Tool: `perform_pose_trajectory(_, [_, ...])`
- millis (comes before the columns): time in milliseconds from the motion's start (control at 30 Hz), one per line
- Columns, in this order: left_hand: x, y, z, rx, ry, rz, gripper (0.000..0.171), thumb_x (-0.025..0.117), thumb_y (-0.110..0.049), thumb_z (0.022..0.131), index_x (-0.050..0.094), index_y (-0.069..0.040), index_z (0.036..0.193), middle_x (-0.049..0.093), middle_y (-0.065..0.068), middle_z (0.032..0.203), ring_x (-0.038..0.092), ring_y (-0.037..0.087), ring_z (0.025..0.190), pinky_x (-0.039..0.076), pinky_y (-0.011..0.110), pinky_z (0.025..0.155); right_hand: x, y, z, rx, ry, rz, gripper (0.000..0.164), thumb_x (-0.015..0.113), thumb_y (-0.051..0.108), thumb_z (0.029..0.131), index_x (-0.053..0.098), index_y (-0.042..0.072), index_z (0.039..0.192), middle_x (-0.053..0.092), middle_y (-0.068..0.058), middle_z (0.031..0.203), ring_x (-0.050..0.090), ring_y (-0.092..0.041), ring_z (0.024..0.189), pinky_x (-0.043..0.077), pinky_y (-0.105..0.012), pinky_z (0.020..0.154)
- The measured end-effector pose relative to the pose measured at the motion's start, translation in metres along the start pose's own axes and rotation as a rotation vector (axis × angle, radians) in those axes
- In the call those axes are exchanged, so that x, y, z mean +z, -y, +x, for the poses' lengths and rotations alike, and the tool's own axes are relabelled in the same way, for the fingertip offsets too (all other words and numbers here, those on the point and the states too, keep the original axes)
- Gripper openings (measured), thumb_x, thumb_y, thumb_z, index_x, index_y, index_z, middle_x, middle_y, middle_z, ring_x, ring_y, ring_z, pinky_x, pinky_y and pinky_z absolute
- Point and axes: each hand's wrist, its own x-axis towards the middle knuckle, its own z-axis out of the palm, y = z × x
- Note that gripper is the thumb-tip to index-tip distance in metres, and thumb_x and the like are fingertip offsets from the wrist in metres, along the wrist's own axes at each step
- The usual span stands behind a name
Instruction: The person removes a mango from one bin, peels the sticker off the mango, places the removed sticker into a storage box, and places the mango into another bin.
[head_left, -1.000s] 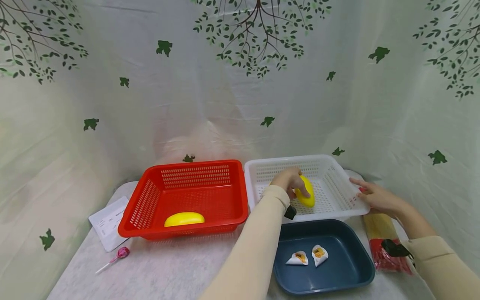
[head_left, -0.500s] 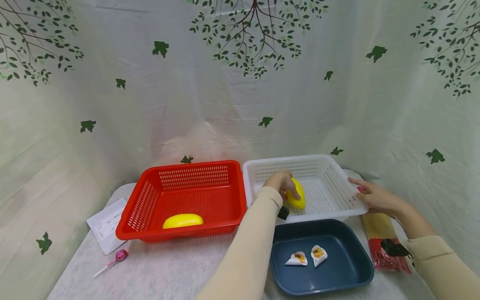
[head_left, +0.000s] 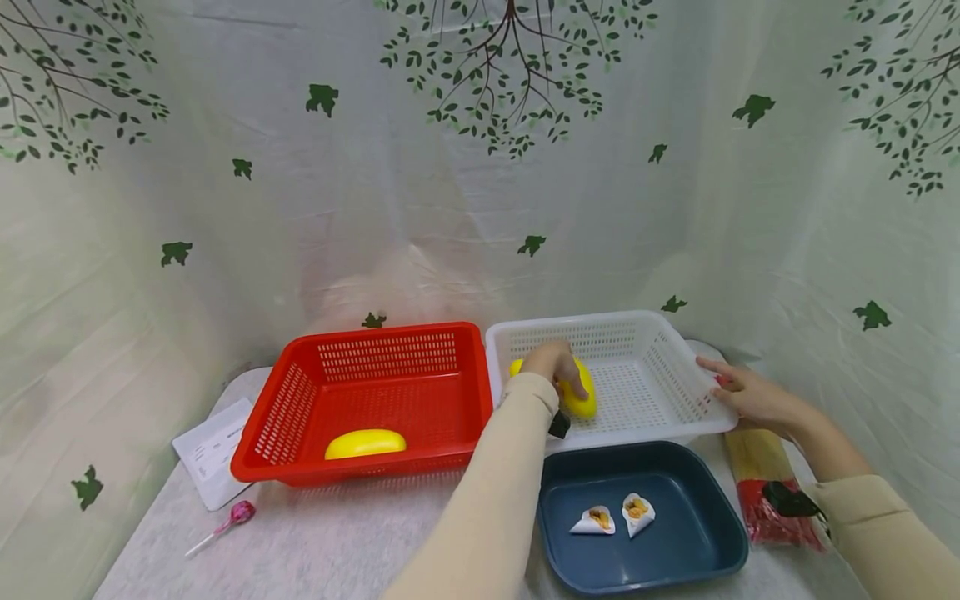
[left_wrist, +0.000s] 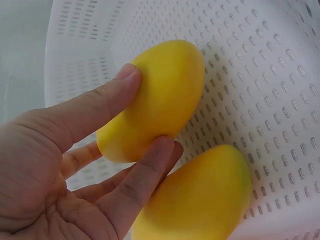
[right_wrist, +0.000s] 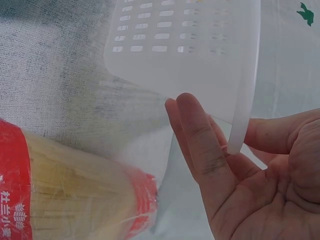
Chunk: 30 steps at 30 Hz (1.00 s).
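My left hand [head_left: 551, 365] reaches into the white plastic basket [head_left: 652, 432]. It grips a yellow mango [left_wrist: 167, 85] between thumb and fingers, low over the perforated floor in the left wrist view. A second mango [left_wrist: 200, 200] with a greenish end lies against the backs of those fingers; in the head view only a bit of this mango [head_left: 515, 367] shows left of the hand. At the basket's right end, my right hand [head_left: 765, 402] holds the rim. The right wrist view has the thumb on one side of the basket rim [right_wrist: 244, 125], the fingers [right_wrist: 192, 117] on the other.
A red basket [head_left: 450, 454] with one yellow mango [head_left: 366, 444] stands left. In front is a dark blue tray [head_left: 697, 533] holding two small white paper cones. A noodle packet [head_left: 772, 500] lies right; a lollipop [head_left: 242, 512] and white card [head_left: 213, 454] lie left.
My left hand has moved left inside the white basket with its mango. The second mango has come into view left of the hand. The right hand has stayed at the rim.
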Motion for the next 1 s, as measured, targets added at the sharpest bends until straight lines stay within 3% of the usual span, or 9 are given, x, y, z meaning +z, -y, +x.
perform_pose_trajectory(167, [0.005, 0.001, -0.004, -0.002, -0.056, 0.063, 0.057, 0.094, -0.007, 0.080, 0.067, -0.007, 0.130, 0.067, 0.014, 0.123, 0.062, 0.030, 0.106, 0.060, 0.045, 0.102, 0.001, 0.000, 0.000, -0.002, 0.001, 0.002, 0.076, 0.049, 0.014, 0.113, 0.001, 0.000, 0.170, 0.037, -0.045, 0.149, 0.064, -0.030, 0.108, 0.067, -0.050, 0.092])
perform_pose_trajectory(400, [0.008, -0.005, -0.013, -0.030, -0.090, 0.216, 0.055, 0.093, -0.014, 0.084, 0.067, -0.010, 0.132, 0.068, 0.011, 0.128, 0.061, 0.026, 0.109, 0.059, 0.041, 0.106, 0.002, -0.001, 0.001, -0.007, 0.007, 0.016, 0.075, 0.048, 0.014, 0.113, 0.000, 0.000, 0.170, 0.039, -0.044, 0.148, 0.065, -0.030, 0.108, 0.067, -0.050, 0.092])
perform_pose_trajectory(633, [0.008, -0.015, -0.027, -0.078, -0.101, 0.253, 0.052, 0.090, -0.013, 0.087, 0.068, -0.011, 0.135, 0.069, 0.010, 0.130, 0.061, 0.024, 0.108, 0.059, 0.039, 0.106, 0.002, -0.001, 0.001, -0.003, 0.001, 0.016, 0.076, 0.049, 0.014, 0.113, 0.000, 0.000, 0.170, 0.038, -0.045, 0.148, 0.064, -0.032, 0.108, 0.066, -0.053, 0.092])
perform_pose_trajectory(800, [0.010, -0.013, -0.018, -0.069, -0.102, 0.267, 0.049, 0.091, -0.014, 0.086, 0.070, -0.010, 0.131, 0.070, 0.010, 0.130, 0.061, 0.025, 0.107, 0.059, 0.040, 0.105, 0.002, -0.001, 0.001, -0.005, 0.002, 0.013, 0.076, 0.048, 0.013, 0.113, 0.000, 0.000, 0.170, 0.038, -0.046, 0.148, 0.064, -0.031, 0.108, 0.067, -0.053, 0.092])
perform_pose_trajectory(1000, [0.008, -0.016, -0.011, -0.110, -0.047, 0.268, 0.048, 0.090, -0.014, 0.088, 0.070, -0.009, 0.131, 0.070, 0.010, 0.128, 0.062, 0.024, 0.106, 0.060, 0.040, 0.104, 0.000, -0.002, 0.001, -0.012, 0.020, 0.024, 0.074, 0.046, 0.008, 0.112, 0.001, -0.002, 0.169, 0.044, -0.043, 0.146, 0.065, -0.029, 0.106, 0.067, -0.044, 0.089])
